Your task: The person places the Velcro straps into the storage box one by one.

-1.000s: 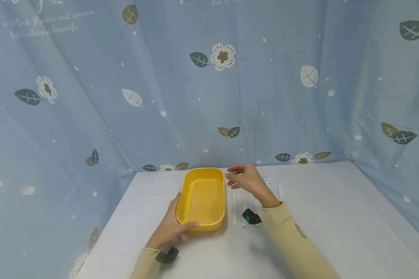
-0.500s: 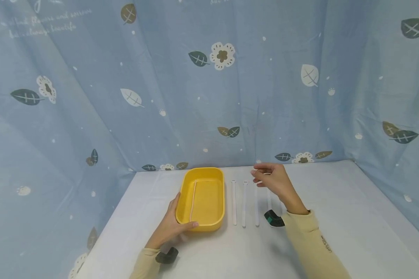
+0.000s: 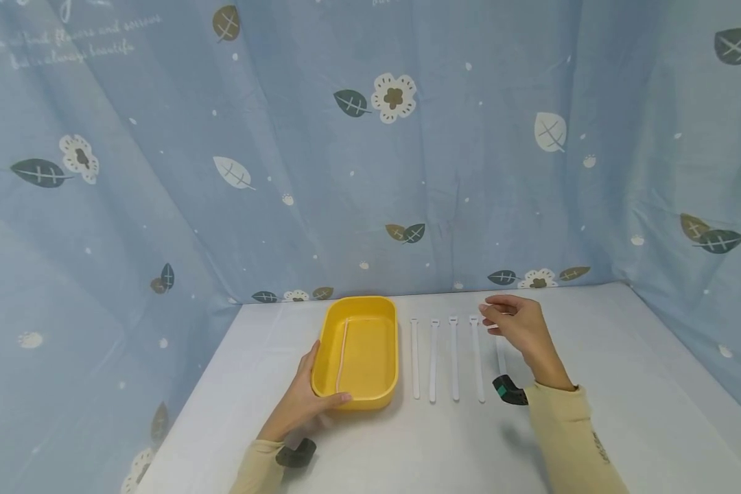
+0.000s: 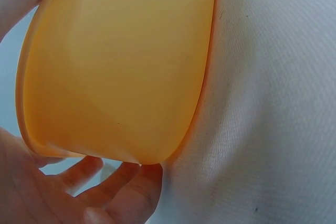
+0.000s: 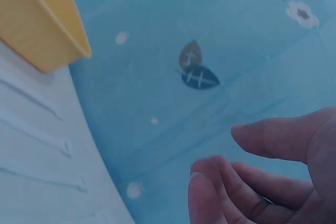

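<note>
A yellow plastic tray (image 3: 373,402) stands on the white cloth. My left hand (image 3: 304,403) grips its near left corner, thumb over the rim and fingers against the outer side, as the left wrist view (image 4: 121,192) also shows. One slim pale strip (image 3: 342,353) lies lengthwise inside. Right of the tray, several white strips with small square heads, like cable ties (image 3: 433,363), lie in a row. My right hand (image 3: 520,331) hovers over the head end of the rightmost strip (image 3: 501,355), partly hiding it. Its thumb and fingers are apart and hold nothing.
A blue curtain (image 3: 469,171) with leaf and flower prints hangs behind the table and along both sides. The white tabletop (image 3: 605,357) continues to the right of my right hand. Dark camera mounts (image 3: 510,391) sit at both wrists.
My right hand has moved rightward from beside the tray, across the row of strips to the last one, uncovering the others. My left hand and the tray have stayed put.
</note>
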A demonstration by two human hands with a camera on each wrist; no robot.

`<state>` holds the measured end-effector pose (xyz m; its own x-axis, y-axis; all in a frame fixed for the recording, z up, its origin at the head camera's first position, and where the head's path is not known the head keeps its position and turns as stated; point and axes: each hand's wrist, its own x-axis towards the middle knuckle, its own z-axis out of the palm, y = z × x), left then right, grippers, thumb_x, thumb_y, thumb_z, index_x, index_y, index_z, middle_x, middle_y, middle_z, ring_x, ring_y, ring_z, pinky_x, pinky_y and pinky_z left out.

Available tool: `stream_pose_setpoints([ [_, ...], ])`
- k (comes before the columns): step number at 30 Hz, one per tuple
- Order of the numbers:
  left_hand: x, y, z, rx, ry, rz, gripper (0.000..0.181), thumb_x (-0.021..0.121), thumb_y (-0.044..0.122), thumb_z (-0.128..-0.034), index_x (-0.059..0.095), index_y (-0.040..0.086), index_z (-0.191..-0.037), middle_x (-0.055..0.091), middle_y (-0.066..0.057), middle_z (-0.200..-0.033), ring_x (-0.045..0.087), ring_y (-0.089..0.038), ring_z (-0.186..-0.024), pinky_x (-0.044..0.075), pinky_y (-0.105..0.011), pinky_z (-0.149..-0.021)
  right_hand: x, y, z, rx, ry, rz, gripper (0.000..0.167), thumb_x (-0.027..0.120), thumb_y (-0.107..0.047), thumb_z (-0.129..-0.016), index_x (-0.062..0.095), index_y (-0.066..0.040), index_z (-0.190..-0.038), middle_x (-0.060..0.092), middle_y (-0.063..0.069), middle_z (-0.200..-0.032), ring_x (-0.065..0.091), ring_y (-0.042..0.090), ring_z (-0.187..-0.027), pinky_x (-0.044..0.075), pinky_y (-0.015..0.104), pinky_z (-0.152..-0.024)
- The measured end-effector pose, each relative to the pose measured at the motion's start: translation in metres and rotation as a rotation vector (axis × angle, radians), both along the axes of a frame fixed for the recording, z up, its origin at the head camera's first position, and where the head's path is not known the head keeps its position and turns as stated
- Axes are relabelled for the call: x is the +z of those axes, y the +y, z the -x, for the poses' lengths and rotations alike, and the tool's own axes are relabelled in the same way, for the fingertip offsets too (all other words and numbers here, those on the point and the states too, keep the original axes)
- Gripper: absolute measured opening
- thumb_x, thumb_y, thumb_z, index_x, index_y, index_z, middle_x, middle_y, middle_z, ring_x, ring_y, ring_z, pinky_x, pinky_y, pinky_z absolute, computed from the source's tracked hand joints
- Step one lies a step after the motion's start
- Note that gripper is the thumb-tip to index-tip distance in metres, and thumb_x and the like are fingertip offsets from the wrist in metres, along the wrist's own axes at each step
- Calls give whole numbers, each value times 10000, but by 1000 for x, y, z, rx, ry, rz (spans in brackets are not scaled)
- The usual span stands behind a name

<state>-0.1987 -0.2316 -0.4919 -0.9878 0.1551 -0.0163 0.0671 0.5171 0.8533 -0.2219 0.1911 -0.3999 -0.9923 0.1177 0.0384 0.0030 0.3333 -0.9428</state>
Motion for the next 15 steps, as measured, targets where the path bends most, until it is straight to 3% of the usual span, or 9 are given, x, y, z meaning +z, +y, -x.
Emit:
stream_pose_setpoints([
  [5, 0, 1, 0, -5, 5, -9, 1300, 932, 420, -732, 71, 195, -1680, 207, -94, -1706, 414, -316, -1461, 327, -591, -1236, -6, 11, 0, -31, -1, -15, 500, 660, -279, -1022, 589, 53, -1389, 714, 215, -1176, 700, 32, -832, 628, 217, -756],
  [10, 0, 0, 0, -3, 6, -2, 1301, 930, 420, -735, 65, 194, -1680, 198, -97, -1709, 399, -325, -1476, 316, -605, -1239, -11, 18, 2, -67, -5, -29, 486, 640, -257, -1032, 580, 68, -1389, 688, 272, -1242, 684, 6, -809, 625, 209, -741],
  [15, -1, 0, 1, -1, -2, -3, 1304, 931, 421, -733, 62, 198, -1680, 204, -92, -1706, 402, -323, -1470, 318, -605, -1236, -19, 23, 3, -101, -26, -48, 474, 625, -242, -1037, 577, 81, -1381, 680, 280, -1259, 700, 66, -850, 621, 201, -734],
])
